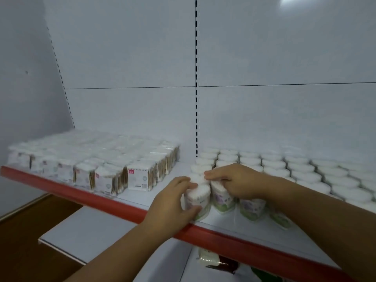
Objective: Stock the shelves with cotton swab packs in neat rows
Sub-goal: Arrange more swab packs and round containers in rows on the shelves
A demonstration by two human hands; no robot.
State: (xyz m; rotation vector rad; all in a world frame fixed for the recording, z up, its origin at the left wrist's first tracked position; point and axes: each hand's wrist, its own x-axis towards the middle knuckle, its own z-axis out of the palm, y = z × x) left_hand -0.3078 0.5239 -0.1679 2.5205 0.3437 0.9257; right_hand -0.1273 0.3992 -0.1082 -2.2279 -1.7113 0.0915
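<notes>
Round cotton swab packs (pixel 305 169) with white tops and green-and-purple labels fill the right half of the white shelf (pixel 183 165) in rows. My left hand (pixel 173 204) grips the front-left pack (pixel 198 197) at the shelf's front edge, fingers over its top and thumb on its side. My right hand (pixel 234 180) lies over the neighbouring pack (pixel 220 198), its fingers curled on the top; fingertips touch a pack behind. Square swab packs (pixel 97 159) with wooden sticks stand in rows on the left half.
A red price rail (pixel 101 200) runs along the shelf's front edge. A bare gap of shelf separates the two groups. Below are a lower white shelf (pixel 91 231), a bagged item (pixel 209 257) and brown floor (pixel 24 241). A slotted upright (pixel 196 78) divides the back panels.
</notes>
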